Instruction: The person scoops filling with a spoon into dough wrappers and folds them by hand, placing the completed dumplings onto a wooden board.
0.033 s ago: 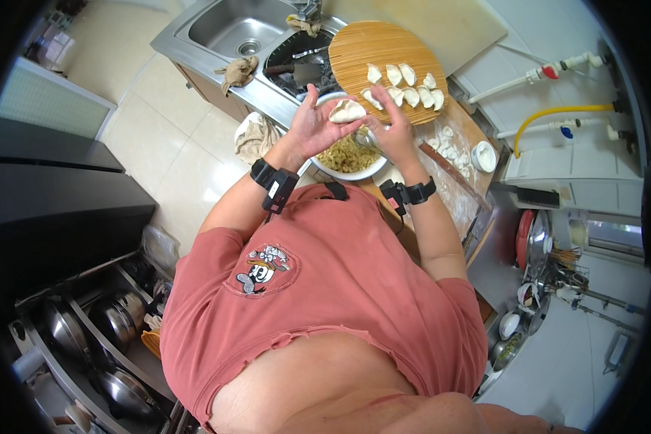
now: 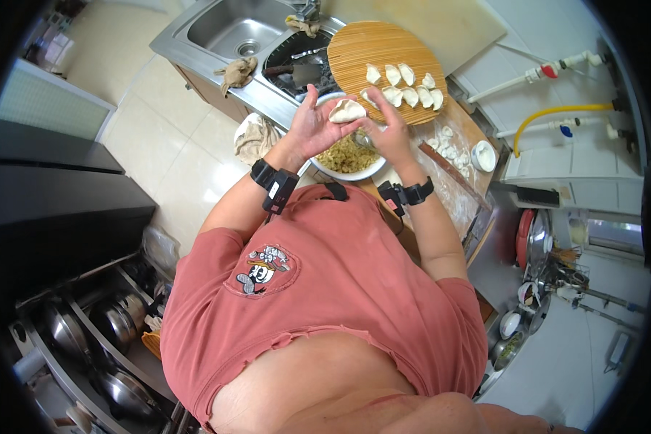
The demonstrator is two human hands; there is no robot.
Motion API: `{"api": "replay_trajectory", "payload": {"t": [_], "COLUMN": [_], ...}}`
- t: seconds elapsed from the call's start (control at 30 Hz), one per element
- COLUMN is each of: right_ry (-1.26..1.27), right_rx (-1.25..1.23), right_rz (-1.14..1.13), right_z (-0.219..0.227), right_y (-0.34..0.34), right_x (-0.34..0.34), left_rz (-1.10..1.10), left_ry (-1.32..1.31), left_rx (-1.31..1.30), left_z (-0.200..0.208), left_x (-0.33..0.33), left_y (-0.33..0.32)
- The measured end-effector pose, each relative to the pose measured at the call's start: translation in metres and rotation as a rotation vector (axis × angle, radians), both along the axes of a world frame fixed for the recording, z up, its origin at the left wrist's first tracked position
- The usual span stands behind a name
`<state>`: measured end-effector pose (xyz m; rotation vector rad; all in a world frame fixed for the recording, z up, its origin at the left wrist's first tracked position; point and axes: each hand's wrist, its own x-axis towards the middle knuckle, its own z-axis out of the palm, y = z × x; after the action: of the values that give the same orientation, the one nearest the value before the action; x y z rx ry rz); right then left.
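**Dumpling pinched between both hands over the filling bowl**

Left hand [image 2: 312, 127] cupped the dumpling [image 2: 347, 111] from below, fingers spread w/ thumb on the dough edge. Right hand [image 2: 389, 130] closed in from the other side, fingertips pinching the seam. So both hands held the same piece, raised just above the white bowl [image 2: 354, 172]. A black wrist strap sat on each forearm.

Risks, as a judgement: the seam may not seal if filling got on the edge, which would let the wrapper split open. Too hard a pinch could tear the thin dough. A slip would drop the piece into the bowl below.

Containers: the bowl held a greenish-brown minced filling, approx. half full or more; a spoon appeared to be in it, but I couldn't tell for sure. The round bamboo tray [image 2: 362, 54] just beyond carried about seven finished dumplings in a loose row at its near side, rest bare. Small round wrappers [image 2: 441, 141] lay on the floured table [image 2: 461, 195] to the right, next to a small white dish [image 2: 483, 155]. The sink [image 2: 228, 32] at far left had a dark pan beside its basin.
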<state>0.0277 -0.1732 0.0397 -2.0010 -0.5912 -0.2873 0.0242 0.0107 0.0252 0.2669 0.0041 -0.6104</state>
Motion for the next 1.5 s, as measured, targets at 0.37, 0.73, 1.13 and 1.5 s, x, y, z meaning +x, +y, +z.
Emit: {"api": "replay_trajectory", "payload": {"t": [0.37,0.73,1.13,1.5], "right_ry": [-0.074,-0.103,0.013,0.774], "right_rx": [0.182,-0.26,-0.334,0.762], "right_rz": [-0.035,0.067,0.151,-0.011], "right_z": [0.003,0.015,0.006,0.048], "right_y": [0.033,-0.003,-0.039,-0.151], "right_x": [-0.003,0.005,0.003,0.113], "left_rz": [-0.012,-0.103,-0.213,0.023], "left_ry": [0.002,-0.1,-0.109,0.031], "left_rx": [-0.217,0.171,0.401,0.344], "left_z": [-0.006,-0.009,0.005,-0.004], "left_x": [-0.001,0.0,-0.002,-0.005], "left_y": [-0.013,-0.002,-0.031,-0.015]}}
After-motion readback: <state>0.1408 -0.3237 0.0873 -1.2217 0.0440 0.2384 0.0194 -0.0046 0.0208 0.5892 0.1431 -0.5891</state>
